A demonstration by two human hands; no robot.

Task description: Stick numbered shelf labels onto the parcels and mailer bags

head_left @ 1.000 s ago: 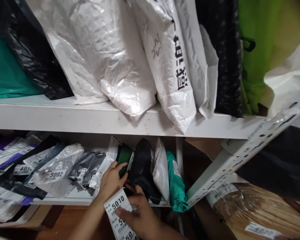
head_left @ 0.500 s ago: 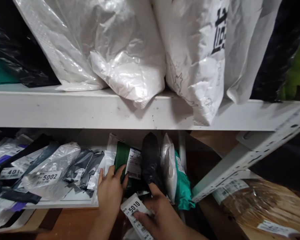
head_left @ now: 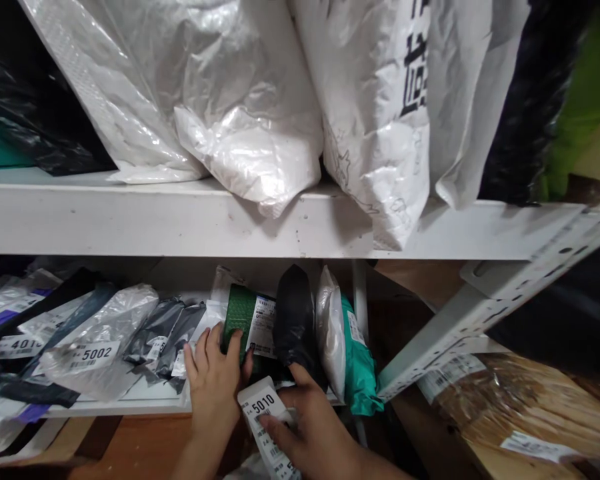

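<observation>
My left hand (head_left: 214,383) rests on a dark green parcel (head_left: 241,320) with a white shipping label that stands upright on the lower shelf (head_left: 125,403). Its fingers lie spread against the parcel's front and side. My right hand (head_left: 313,430) pinches a strip of white number labels (head_left: 266,413), the top one reading 5010, just below the green parcel. Right of that parcel stand a black parcel (head_left: 294,320), a white parcel (head_left: 330,333) and a teal parcel (head_left: 360,367).
Flat grey, black and clear bags (head_left: 100,343) marked 5002 and 401 lie left on the lower shelf. Large white mailers (head_left: 240,113) overhang the upper shelf (head_left: 130,223). A slanted perforated metal brace (head_left: 480,313) and a brown wrapped package (head_left: 520,407) are at the right.
The green parcel has been turned and stood more upright, its label now facing out. My left hand shifted from its top to its front. The label strip moved right and up slightly.
</observation>
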